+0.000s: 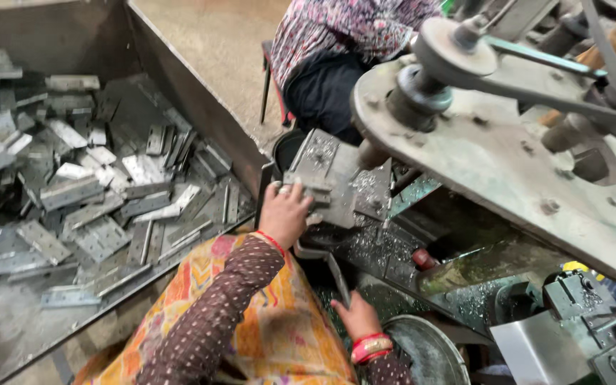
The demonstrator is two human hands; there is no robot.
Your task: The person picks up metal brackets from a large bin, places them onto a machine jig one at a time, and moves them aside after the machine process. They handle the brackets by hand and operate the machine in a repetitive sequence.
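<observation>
My left hand [284, 214] presses its fingers down on a grey metal hinge plate [313, 191], which lies against the machine's jig block [329, 167]. Metal shavings [372, 246] cover the machine bed just right of that hand. My right hand [356, 317], with red bangles at the wrist, sits lower down at the end of a bent metal lever [329, 267]. Its fingers curl at the lever, but the grip itself is hidden. A round metal pan [429, 349] lies right beside that hand.
A steel bin [180, 93] on the left holds several loose grey hinges [94, 192]. A large machine arm with a pulley and belt [465, 93] overhangs the right. Another person in patterned clothing [344, 36] sits beyond the machine. Grey metal blocks [572, 335] stand at lower right.
</observation>
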